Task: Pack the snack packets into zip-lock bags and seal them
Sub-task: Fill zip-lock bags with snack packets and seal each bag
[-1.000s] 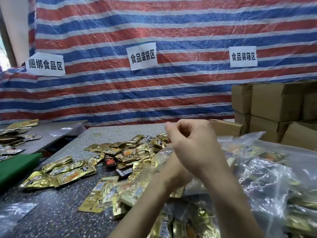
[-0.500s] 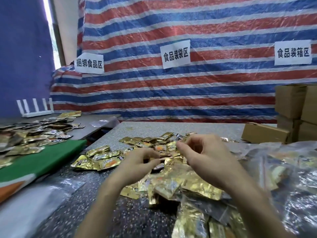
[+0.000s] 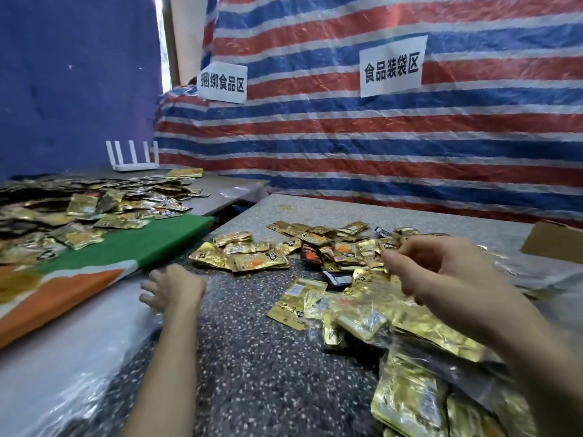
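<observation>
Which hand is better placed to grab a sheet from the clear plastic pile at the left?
Left. The left hand, fingers spread, is at the edge of the clear plastic pile; the right hand is across the table, above the filled bag.

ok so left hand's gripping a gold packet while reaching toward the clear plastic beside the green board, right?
Not quite. In the head view the left hand is empty, with its fingers spread and no packet in them. The rest holds: it reaches toward the clear plastic beside the green board.
</observation>
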Available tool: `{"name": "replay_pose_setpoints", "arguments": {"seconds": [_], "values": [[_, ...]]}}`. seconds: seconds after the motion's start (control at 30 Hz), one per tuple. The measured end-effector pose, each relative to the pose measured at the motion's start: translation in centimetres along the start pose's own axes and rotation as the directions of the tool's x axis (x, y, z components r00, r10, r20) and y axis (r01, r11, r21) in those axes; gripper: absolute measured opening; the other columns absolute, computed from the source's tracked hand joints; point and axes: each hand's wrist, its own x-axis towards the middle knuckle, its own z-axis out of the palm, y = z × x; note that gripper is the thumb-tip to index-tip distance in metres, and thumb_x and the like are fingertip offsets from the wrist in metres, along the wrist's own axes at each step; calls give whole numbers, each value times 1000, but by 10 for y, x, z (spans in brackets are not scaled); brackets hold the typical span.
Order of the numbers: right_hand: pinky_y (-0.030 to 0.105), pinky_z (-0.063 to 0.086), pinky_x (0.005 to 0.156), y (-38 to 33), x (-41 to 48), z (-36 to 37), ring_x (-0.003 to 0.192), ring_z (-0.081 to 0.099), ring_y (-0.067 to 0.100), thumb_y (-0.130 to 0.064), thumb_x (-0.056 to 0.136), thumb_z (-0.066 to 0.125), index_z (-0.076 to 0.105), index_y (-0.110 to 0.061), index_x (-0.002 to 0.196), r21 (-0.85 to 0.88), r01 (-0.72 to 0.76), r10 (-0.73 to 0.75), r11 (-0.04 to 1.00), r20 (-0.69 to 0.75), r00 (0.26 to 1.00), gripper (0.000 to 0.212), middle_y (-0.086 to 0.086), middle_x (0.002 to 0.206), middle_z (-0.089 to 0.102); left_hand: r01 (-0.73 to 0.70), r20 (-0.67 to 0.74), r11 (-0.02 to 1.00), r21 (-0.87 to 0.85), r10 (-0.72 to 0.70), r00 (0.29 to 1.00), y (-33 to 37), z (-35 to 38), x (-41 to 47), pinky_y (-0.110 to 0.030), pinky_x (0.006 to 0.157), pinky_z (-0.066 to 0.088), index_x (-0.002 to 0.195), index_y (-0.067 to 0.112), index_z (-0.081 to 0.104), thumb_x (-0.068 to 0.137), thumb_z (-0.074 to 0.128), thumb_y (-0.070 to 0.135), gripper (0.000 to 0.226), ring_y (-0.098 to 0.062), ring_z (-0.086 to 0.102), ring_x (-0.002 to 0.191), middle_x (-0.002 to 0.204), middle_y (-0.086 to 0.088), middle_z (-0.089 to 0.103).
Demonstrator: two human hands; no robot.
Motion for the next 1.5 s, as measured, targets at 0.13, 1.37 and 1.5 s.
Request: {"name": "replay_pose_setpoints", "arguments": {"seconds": [0.13, 1.37, 1.5], "values": [[38, 49, 59, 2, 2, 0, 55, 58, 16, -58, 79, 57, 70, -20, 71, 10, -11, 10, 1000, 9, 1000, 41, 2, 66, 67, 100, 41, 993, -65, -98, 994, -15, 21, -1, -41, 104, 30, 120, 4, 61, 93, 64, 23, 34, -37, 42, 127, 134, -21, 55], [23, 42, 50, -14, -6, -12, 59, 60, 16, -51, 68, 70, 73, -19, 64, 486, -198, 104, 851, 212, 972, 32, 5, 68, 65, -457, 82, 22, -889, 990, -112, 88, -101, -191, -23, 74, 56, 79, 7, 70, 75, 72, -14, 21, -14, 73, 83, 89, -6, 76], [21, 43, 50, -13, -7, -17, 60, 61, 17, -34, 70, 71, 72, -9, 73, 509, -156, 47, 847, 220, 974, 25, 10, 69, 67, -351, 273, 205, -914, 949, -158, 86, -106, -183, -30, 83, 58, 89, 6, 72, 79, 79, 5, 12, -25, 73, 93, 97, -12, 75]]}}
